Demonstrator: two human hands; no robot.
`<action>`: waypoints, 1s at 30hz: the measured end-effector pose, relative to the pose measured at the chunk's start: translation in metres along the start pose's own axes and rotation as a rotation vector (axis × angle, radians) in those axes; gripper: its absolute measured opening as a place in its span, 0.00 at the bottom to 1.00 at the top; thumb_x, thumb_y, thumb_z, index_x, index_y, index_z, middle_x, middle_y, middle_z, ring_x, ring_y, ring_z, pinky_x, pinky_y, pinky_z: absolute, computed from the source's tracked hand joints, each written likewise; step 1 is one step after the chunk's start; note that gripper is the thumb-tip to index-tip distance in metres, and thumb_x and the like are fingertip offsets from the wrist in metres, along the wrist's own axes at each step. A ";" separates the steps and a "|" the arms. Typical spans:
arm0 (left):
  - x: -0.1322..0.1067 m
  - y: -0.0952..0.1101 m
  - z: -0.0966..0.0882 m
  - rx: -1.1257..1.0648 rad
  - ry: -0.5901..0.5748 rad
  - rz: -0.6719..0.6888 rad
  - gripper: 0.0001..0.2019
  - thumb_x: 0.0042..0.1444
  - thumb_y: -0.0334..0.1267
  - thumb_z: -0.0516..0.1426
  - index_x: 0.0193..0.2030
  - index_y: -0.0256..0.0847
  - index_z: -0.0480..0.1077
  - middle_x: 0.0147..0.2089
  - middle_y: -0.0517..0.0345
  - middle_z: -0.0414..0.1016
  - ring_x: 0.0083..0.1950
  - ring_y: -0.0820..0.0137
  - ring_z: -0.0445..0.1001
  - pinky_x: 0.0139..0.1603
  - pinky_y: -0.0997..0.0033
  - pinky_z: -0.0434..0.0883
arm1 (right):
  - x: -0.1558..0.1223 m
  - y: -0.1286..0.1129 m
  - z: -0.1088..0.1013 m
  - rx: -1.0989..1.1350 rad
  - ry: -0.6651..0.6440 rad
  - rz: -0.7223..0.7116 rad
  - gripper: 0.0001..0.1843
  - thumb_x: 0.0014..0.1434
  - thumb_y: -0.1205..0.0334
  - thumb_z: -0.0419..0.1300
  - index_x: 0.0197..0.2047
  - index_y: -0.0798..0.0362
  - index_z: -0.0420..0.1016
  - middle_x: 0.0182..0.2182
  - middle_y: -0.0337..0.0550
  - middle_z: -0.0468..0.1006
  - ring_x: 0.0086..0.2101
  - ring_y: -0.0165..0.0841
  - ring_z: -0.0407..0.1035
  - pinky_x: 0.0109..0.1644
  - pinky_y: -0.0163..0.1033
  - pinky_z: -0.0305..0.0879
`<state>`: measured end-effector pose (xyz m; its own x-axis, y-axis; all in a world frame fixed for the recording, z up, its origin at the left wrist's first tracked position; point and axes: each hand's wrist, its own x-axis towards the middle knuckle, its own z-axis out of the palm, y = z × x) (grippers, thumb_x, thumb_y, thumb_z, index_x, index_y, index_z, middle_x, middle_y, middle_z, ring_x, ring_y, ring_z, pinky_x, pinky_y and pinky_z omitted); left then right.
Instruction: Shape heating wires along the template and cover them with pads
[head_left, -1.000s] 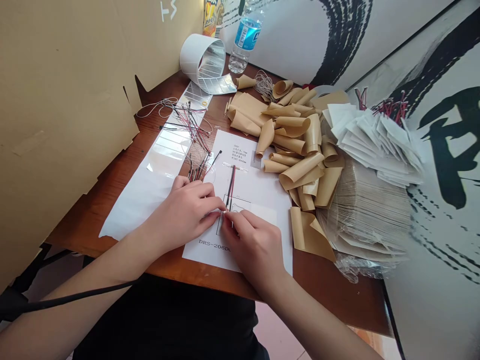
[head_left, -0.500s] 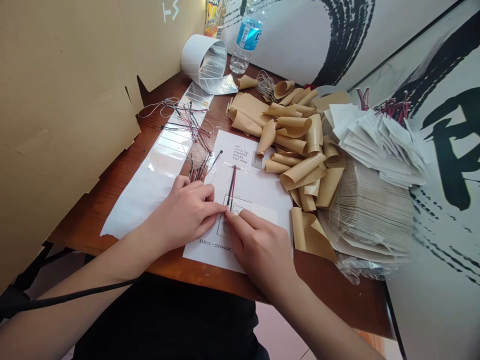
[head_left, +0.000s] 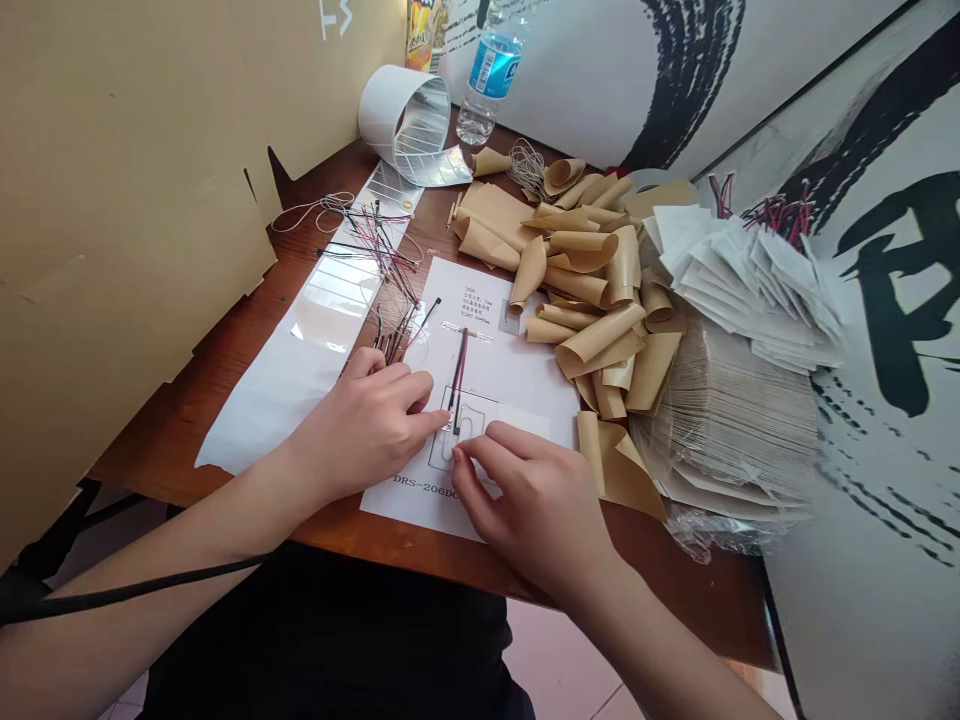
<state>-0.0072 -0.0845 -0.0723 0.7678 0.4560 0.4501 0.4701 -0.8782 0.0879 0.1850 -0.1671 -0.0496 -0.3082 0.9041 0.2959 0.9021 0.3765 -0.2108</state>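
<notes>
A pair of red and black wires [head_left: 461,365] lies on a printed sheet of paper [head_left: 405,497], passing under a strip of clear tape [head_left: 480,335] at its upper end. Its lower black ends reach into a drawn rectangle, where a thin looped wire [head_left: 471,412] shows. My left hand [head_left: 379,420] has curled fingers, and one outstretched fingertip presses beside the wires' lower end. Just below those ends, the thumb and forefinger of my right hand [head_left: 536,490] are pinched together. What lies between them is too small or hidden to make out.
Left of the sheet are loose red and black wires [head_left: 382,240] on a silvery label strip [head_left: 330,290]. Rolled brown paper pieces [head_left: 592,290] crowd the right, beside stacked white packets [head_left: 720,420]. A label roll [head_left: 390,115] and water bottle [head_left: 487,85] stand behind.
My right fingertips have drawn back slightly down from the wire ends, uncovering them and the thin looped wire. My left hand stays nearly in place.
</notes>
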 end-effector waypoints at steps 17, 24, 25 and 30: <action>0.003 0.003 -0.001 0.007 0.063 0.025 0.14 0.67 0.32 0.55 0.31 0.42 0.79 0.28 0.62 0.68 0.31 0.70 0.63 0.43 0.61 0.58 | 0.019 0.035 0.011 0.140 -0.046 -0.163 0.16 0.64 0.67 0.55 0.37 0.54 0.86 0.21 0.37 0.70 0.22 0.26 0.60 0.27 0.36 0.48; 0.004 0.000 -0.001 -0.059 0.085 -0.009 0.12 0.65 0.30 0.57 0.33 0.41 0.81 0.29 0.60 0.70 0.32 0.70 0.65 0.42 0.61 0.59 | 0.019 0.037 0.013 0.180 -0.042 -0.093 0.16 0.63 0.68 0.55 0.36 0.54 0.86 0.22 0.37 0.69 0.22 0.26 0.60 0.27 0.36 0.50; 0.004 0.000 -0.001 -0.071 0.094 -0.025 0.12 0.65 0.30 0.57 0.34 0.40 0.81 0.30 0.60 0.72 0.32 0.70 0.65 0.42 0.61 0.59 | 0.018 0.038 0.013 0.187 -0.045 -0.086 0.15 0.63 0.68 0.56 0.36 0.55 0.86 0.22 0.37 0.69 0.22 0.26 0.61 0.27 0.36 0.50; 0.004 -0.002 -0.001 -0.137 0.071 -0.024 0.11 0.65 0.29 0.57 0.37 0.40 0.82 0.31 0.59 0.72 0.33 0.71 0.67 0.42 0.61 0.59 | 0.015 0.037 0.012 0.219 -0.046 -0.113 0.16 0.64 0.68 0.55 0.37 0.55 0.86 0.22 0.37 0.68 0.22 0.26 0.60 0.27 0.36 0.51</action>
<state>-0.0051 -0.0812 -0.0701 0.7218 0.4701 0.5079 0.4207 -0.8808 0.2174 0.2103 -0.1368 -0.0638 -0.4215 0.8602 0.2872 0.7757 0.5060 -0.3771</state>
